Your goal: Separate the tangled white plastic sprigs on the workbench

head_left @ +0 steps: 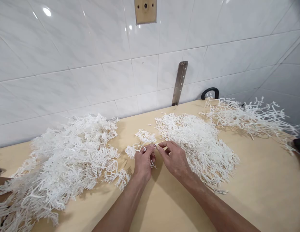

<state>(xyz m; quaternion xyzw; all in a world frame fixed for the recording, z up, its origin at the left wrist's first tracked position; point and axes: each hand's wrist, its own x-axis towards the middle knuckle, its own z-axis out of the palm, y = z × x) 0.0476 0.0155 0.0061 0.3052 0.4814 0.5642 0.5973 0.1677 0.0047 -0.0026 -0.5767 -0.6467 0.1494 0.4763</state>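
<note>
My left hand (143,162) is closed on a white branching plastic piece (130,151), whose fringed ends stick out to the left of the fingers. Thumb and forefinger of my right hand (175,158) are pinched at the same piece, close to the left fingertips. Just beyond the hands lies another small fringed white piece (145,135). Beside my right hand spreads a flat pile of thin white sprigs (198,138). A taller heap of fringed white pieces (77,154) is off to the left of my left hand.
The wooden tabletop (256,187) meets a tiled wall (91,83). White bare branching frames (248,116) lie at the back right, near a black curved handle (209,91). A brown metal strip (180,83) leans on the wall. A dark object (299,145) sits at the right edge.
</note>
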